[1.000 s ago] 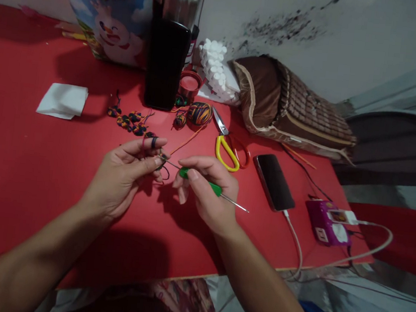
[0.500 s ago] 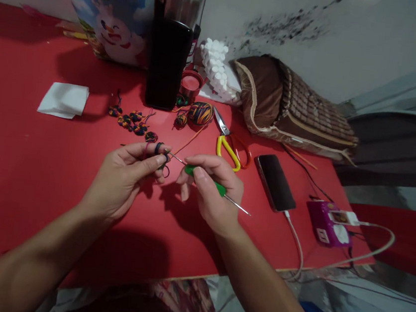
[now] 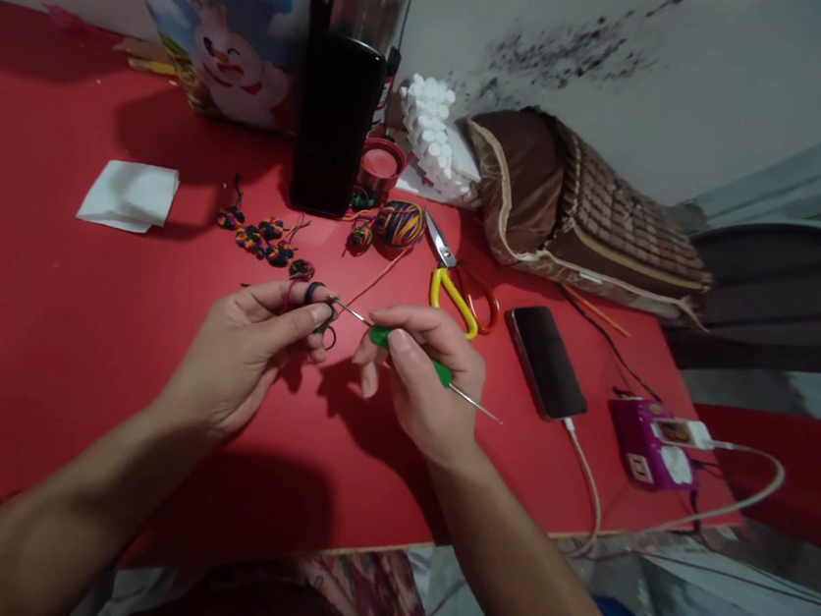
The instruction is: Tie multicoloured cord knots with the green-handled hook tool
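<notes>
A green-handled crochet hook is gripped by my right hand, thumb and forefinger on the handle. Its thin metal tip points left and meets the yarn at my left fingertips. My left hand is closed, pinching a small dark loop of yarn between thumb and forefinger, with more yarn wound round the forefinger. From there an orange strand leads up to a multicoloured yarn ball. Several small crocheted pieces in the same colours lie beyond my left hand. The stitches at the hook tip are too small to make out.
Scissors with yellow and red handles lie beyond my right hand. A charging phone and a purple power box are at right. Behind stand a dark phone, a bag and a brown cushion. Folded white paper lies left.
Both hands keep nearly the same pose, with the hook tip still at the yarn. The hook and right hand sit very slightly further right; the whole view has shifted a little too.
</notes>
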Demonstrator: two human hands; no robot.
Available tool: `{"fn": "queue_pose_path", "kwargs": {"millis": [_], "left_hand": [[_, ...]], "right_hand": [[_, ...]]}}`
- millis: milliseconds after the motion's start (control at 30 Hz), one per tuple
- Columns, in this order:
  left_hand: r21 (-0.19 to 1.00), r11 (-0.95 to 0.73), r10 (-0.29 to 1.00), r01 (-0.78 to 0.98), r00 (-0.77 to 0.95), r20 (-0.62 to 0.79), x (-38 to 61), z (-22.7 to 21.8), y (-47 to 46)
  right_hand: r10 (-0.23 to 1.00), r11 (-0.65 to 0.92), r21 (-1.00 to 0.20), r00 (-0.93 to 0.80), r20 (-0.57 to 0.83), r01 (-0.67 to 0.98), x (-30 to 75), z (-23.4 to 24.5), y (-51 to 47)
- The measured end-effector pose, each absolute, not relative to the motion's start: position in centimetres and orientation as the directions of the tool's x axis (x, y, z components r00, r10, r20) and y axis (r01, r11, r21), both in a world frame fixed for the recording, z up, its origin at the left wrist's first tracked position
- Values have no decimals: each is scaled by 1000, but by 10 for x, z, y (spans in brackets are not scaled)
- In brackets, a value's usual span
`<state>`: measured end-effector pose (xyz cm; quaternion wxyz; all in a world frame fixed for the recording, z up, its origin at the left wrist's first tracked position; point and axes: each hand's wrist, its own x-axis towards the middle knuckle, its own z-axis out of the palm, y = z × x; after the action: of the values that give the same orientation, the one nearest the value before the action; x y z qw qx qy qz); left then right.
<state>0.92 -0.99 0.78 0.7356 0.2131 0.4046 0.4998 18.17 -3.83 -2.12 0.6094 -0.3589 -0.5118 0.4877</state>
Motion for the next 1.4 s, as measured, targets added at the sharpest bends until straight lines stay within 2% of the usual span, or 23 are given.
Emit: {"fn": "queue_pose_path", "kwargs": {"millis": [1167,1400], "left_hand": [[737,380,917,-559,122,-380,9,9,-10],[746,383,914,-545,108,-391,9,10,-10]], "right_hand": [[971,241,-963,26,240,-120,183,-21,-40],[968,252,-953,36,250,-170,181,-18,-39]]}}
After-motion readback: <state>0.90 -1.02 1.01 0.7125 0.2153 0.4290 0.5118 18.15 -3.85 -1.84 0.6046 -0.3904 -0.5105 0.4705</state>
